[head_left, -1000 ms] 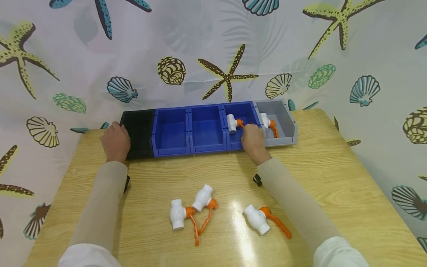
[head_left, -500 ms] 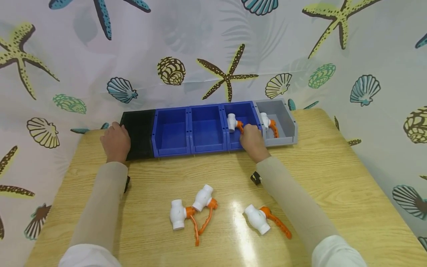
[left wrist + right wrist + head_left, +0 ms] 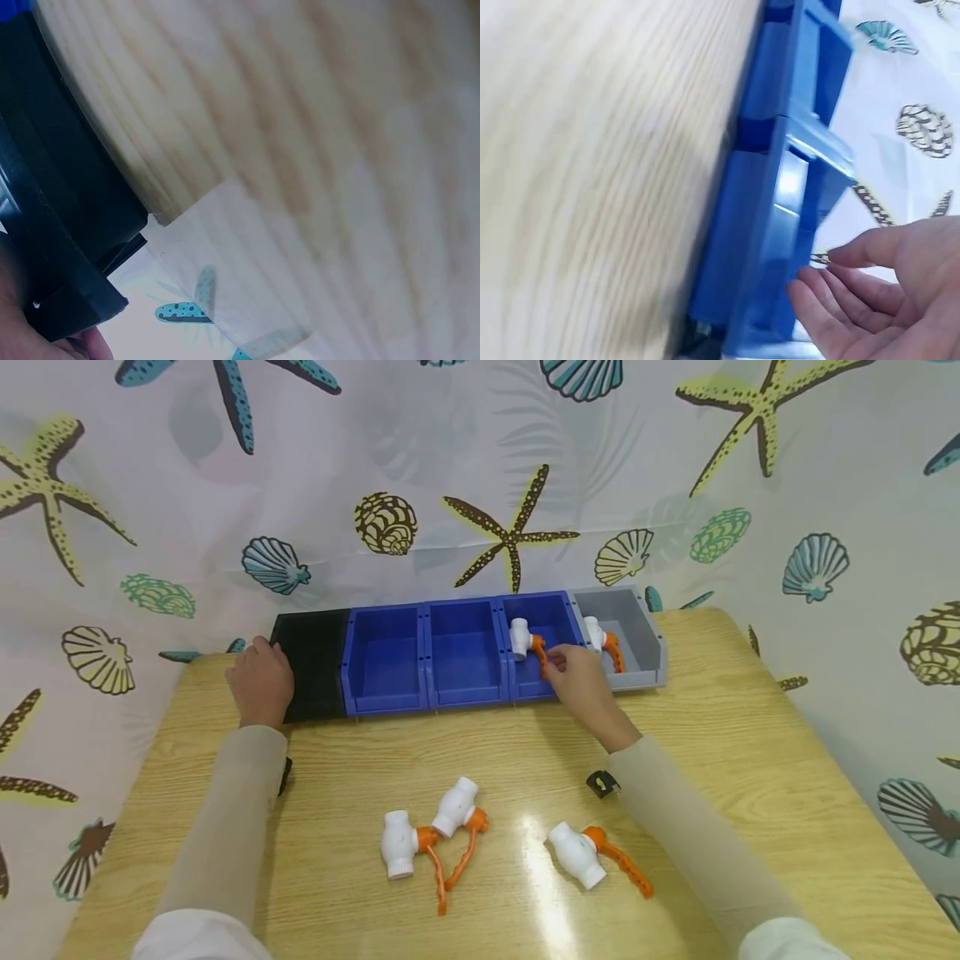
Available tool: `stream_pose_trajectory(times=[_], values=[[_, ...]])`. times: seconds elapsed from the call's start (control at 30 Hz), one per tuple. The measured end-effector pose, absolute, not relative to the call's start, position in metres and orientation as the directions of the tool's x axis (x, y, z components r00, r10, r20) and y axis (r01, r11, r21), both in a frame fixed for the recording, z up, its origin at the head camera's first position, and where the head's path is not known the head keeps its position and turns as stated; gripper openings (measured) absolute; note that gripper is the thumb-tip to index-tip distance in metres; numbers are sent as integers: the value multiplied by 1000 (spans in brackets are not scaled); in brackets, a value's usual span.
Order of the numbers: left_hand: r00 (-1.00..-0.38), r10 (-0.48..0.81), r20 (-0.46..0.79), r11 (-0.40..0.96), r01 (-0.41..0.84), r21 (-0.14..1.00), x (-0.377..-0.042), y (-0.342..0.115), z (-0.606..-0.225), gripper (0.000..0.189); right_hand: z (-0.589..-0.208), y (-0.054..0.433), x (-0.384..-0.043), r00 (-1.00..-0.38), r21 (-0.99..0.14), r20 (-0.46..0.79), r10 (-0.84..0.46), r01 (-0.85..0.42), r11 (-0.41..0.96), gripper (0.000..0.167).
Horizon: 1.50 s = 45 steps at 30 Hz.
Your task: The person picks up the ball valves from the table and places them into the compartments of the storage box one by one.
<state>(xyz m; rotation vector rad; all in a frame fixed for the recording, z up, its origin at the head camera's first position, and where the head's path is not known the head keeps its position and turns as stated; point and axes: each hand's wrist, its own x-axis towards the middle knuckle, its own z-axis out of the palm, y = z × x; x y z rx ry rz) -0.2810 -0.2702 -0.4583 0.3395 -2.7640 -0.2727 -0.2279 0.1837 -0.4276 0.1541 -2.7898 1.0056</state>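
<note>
Right of centre, placing the ball valve [image 3: 519,640] seems done; the right hand [image 3: 582,683] — half open, empty — should next withdraw. The left hand [image 3: 260,682] grips the black bin [image 3: 315,664].

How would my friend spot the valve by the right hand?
Find the row of bins at the back of the wooden table. Look in the blue bin beside the grey bin. The white ball valve there, orange handle by the right hand, is the only one in a blue bin.
</note>
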Motion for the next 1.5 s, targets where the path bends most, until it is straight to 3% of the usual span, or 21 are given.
stream_pose_trajectory(times=[0.57, 1.03, 1.5], values=[[-925, -276, 261, 952, -226, 205, -285, -275, -457, 46, -413, 249, -148, -980, -693, -69, -184, -86, 716, 21], [-936, -264, 235, 953, -215, 214, -278, -270, -451, 44, -428, 273, -78, -951, -696, -152, -269, -90, 712, 13], [-933, -255, 253, 954, -201, 221, -276, -266, -451, 45, -441, 293, -23, -906, -730, -285, -312, -6, 684, 24]])
